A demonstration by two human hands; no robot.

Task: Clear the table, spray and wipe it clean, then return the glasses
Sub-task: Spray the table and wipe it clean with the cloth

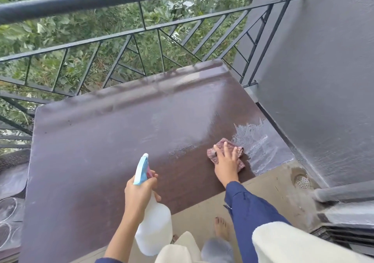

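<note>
A brown table (105, 141) fills the middle of the view, with nothing standing on its top. My right hand (225, 161) presses flat on a reddish checked cloth (234, 147) near the table's right front corner. White wet streaks (257, 141) lie on the surface just right of the cloth. My left hand (139, 194) grips the neck of a white spray bottle (153, 226) with a light blue nozzle (141, 169), held upright over the table's front edge. Two clear glasses (6, 208) show faintly at the far left edge, off the table.
A black metal railing (141, 30) runs behind the table with green foliage beyond. A grey wall (323, 80) rises at the right. A floor drain (302, 180) and a pipe (344, 192) sit at the right. My bare foot (221, 228) stands on the tan floor.
</note>
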